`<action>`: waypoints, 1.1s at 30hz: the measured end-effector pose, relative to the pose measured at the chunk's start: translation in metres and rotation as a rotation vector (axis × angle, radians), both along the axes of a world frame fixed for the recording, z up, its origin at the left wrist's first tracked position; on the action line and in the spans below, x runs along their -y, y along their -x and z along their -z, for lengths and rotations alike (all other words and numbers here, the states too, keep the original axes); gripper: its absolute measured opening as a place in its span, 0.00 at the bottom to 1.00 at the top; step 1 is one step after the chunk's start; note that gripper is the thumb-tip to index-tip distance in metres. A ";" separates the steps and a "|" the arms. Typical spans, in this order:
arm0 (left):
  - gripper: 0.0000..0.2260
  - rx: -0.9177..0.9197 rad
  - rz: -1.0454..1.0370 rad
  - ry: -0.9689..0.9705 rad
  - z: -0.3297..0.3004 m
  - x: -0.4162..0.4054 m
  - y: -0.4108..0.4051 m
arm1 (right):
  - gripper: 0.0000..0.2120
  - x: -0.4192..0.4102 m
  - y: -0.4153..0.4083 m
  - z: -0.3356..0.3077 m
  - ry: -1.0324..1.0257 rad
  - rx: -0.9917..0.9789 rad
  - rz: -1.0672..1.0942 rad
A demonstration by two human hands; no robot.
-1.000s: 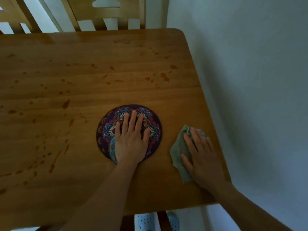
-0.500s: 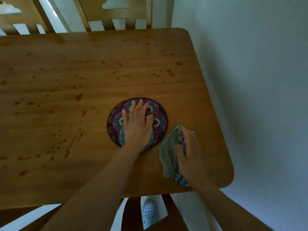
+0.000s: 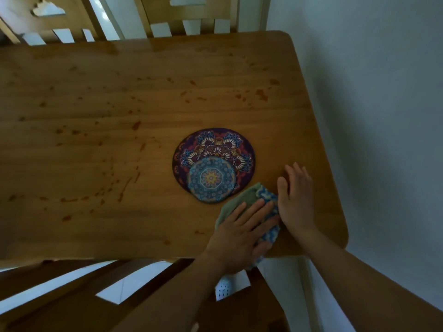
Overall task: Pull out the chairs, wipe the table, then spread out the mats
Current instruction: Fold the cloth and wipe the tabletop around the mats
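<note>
A round purple patterned mat [image 3: 215, 146] lies on the wooden table [image 3: 96, 140]. A smaller blue mat [image 3: 211, 179] rests on its near edge. Just right of the mats, near the table's front right corner, lies a green and blue cloth [image 3: 249, 200]. My left hand [image 3: 242, 232] lies flat on the cloth with its fingers straight. My right hand [image 3: 297, 195] rests open on the bare wood beside the cloth, fingers straight, off the cloth.
Reddish spots and streaks cover much of the table top. Two wooden chair backs [image 3: 191, 17] stand at the far side. A dark wooden chair [image 3: 143, 295] is below the near edge. A pale wall [image 3: 383, 116] runs along the right side.
My left hand left the mats and came down flat on the cloth, uncovering the small blue mat. My right hand let go of the cloth and moved onto the bare table.
</note>
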State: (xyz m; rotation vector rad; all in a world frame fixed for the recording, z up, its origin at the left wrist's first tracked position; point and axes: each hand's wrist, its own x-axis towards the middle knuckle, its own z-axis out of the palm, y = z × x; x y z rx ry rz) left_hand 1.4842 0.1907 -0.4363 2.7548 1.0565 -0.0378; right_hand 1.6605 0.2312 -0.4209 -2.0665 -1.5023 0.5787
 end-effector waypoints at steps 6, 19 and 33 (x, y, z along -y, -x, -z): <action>0.25 -0.075 0.015 0.013 -0.013 0.006 0.080 | 0.24 -0.002 0.046 -0.003 -0.072 0.172 -0.274; 0.29 -0.033 -0.382 0.111 -0.009 0.007 0.173 | 0.23 -0.057 0.166 -0.016 -0.015 0.268 -0.746; 0.27 0.010 -0.628 0.006 -0.001 -0.059 0.202 | 0.16 -0.086 0.213 -0.025 0.003 0.314 -0.083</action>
